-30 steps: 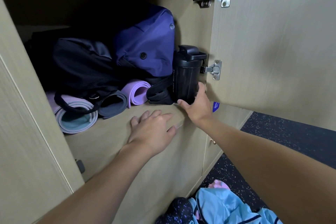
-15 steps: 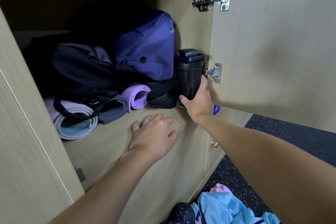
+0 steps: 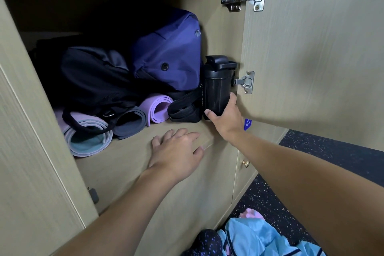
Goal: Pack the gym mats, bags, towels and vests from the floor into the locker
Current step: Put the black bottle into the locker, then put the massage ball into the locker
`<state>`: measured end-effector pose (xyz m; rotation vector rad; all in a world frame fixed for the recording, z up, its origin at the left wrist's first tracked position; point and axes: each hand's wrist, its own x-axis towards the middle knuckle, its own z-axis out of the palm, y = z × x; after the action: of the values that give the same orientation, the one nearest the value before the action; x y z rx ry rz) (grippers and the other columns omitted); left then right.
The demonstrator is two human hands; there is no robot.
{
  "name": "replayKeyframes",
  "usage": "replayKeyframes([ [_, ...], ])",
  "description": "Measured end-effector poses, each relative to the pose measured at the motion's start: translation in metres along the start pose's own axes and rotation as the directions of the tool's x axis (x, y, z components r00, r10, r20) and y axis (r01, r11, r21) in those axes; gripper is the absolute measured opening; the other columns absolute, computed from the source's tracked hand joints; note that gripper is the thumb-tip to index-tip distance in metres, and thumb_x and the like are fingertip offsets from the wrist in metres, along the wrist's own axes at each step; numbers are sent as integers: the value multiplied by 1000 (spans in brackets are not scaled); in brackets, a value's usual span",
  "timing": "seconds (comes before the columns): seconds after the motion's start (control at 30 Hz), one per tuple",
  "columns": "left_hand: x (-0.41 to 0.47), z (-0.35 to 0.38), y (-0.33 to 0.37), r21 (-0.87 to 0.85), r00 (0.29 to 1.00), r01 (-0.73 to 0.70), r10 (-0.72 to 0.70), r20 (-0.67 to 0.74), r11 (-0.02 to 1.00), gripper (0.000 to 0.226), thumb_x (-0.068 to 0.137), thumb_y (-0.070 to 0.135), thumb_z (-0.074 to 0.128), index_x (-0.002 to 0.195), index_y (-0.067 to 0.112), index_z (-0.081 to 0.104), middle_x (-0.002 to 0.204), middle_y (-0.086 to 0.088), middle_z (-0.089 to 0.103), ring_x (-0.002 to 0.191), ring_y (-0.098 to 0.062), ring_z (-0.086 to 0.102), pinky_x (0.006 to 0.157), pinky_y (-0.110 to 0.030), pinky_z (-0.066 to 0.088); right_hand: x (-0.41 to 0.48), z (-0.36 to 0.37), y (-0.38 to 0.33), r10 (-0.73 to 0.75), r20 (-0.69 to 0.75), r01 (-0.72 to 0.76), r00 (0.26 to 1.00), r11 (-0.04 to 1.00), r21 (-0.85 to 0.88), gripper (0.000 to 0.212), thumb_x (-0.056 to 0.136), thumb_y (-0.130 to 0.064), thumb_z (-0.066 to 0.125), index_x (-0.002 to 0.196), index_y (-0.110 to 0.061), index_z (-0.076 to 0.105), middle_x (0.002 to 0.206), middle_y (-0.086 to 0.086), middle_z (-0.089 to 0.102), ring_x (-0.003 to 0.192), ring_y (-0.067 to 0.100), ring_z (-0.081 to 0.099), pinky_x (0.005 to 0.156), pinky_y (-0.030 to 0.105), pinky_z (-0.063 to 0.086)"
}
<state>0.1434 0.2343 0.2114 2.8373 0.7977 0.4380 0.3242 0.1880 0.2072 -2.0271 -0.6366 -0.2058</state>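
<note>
From the head view, the open locker (image 3: 133,148) held three rolled mats lying side by side on its shelf, ends forward: a lilac mat with a teal inner face (image 3: 87,141) at the left, a grey mat (image 3: 129,122) in the middle and a purple mat (image 3: 159,108) at the right. Two bags sat on top of them, a black bag (image 3: 93,77) and a navy bag (image 3: 168,52). One black bottle (image 3: 216,87) stood upright at the right wall, just beside the navy bag.

The right hand (image 3: 226,117) gripped the bottle low down, thumb and fingers curled round its base. The left hand (image 3: 176,151) lay flat on the shelf's front edge, fingers relaxed, holding nothing.

The door (image 3: 311,48) hung open on two metal hinges. Below, a light blue garment (image 3: 259,237) lay heaped on the dark speckled floor (image 3: 332,151).
</note>
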Motion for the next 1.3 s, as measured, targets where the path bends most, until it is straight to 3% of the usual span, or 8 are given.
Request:
replayKeyframes([
  [0.27, -2, -1, 0, 29, 1000, -16, 16, 16, 999, 48, 98, 49, 42, 145, 38, 42, 152, 11, 39, 142, -17, 29, 114, -49, 18, -9, -10, 4, -21, 40, 21, 999, 1000, 6, 89, 82, -42, 76, 148, -12, 23, 139, 12, 49, 128, 32, 48, 106, 48, 40],
  [0.47, -7, -4, 6, 34, 997, -78, 79, -19, 996, 49, 92, 46, 50, 140, 33, 50, 145, 6, 48, 134, -20, 43, 109, -41, 31, -39, -27, 16, -11, 85, 6, 996, 999, 54, 84, 84, -39, 74, 148, -14, 25, 138, 11, 48, 127, 28, 47, 107, 49, 39],
  [0.6, -26, 2, 24, 77, 972, -221, 227, -64, 972, 43, 92, 40, 52, 132, 27, 58, 137, 1, 54, 128, -25, 48, 105, -41, 33, -96, -47, 48, 26, 196, -40, 980, 997, 64, 68, 92, -33, 66, 145, -14, 29, 128, 9, 52, 117, 23, 52, 101, 42, 43],
  [0.73, -53, 33, 38, 95, 859, -506, 511, -42, 858, 36, 88, 32, 52, 119, 19, 66, 119, -3, 65, 114, -28, 58, 96, -40, 41, -167, -42, 112, 133, 389, -134, 911, 991, -24, 59, 93, -26, 65, 141, -11, 35, 104, 7, 54, 94, 20, 53, 85, 31, 43],
  [0.87, -76, 95, 25, 10, 887, -315, 291, 359, 949, 37, 92, 33, 53, 127, 21, 58, 127, -3, 59, 118, -27, 57, 95, -39, 47, -224, -18, 160, 240, 591, -244, 770, 967, -75, 45, 94, -20, 65, 132, -11, 43, 96, 0, 52, 89, 17, 50, 69, 17, 38],
  [1.0, -106, 161, -14, 97, 808, -222, 128, 575, 970, 30, 88, 40, 57, 107, 17, 56, 108, -4, 59, 104, -28, 60, 82, -38, 50, -251, 14, 185, 244, 680, -266, 692, 961, -73, 52, 93, -25, 68, 137, -17, 42, 112, -3, 47, 106, 17, 51, 83, 20, 36],
  [1.17, -128, 210, -40, 216, 759, -221, 29, 650, 951, 64, 80, 52, 66, 132, 24, 42, 130, -6, 50, 124, -31, 47, 96, -42, 46, -253, 47, 200, 232, 682, -298, 694, 954, -22, 59, 88, -17, 72, 140, -15, 43, 123, -1, 53, 123, 21, 53, 89, 17, 34],
  [1.3, -129, 224, -40, 302, 797, -279, 44, 603, 912, 70, 81, 50, 68, 136, 21, 37, 133, -9, 53, 122, -32, 45, 103, -40, 41, -248, 61, 199, 283, 665, -352, 691, 935, -32, 74, 86, -21, 75, 148, -12, 36, 141, 9, 45, 132, 23, 45, 103, 20, 32],
])
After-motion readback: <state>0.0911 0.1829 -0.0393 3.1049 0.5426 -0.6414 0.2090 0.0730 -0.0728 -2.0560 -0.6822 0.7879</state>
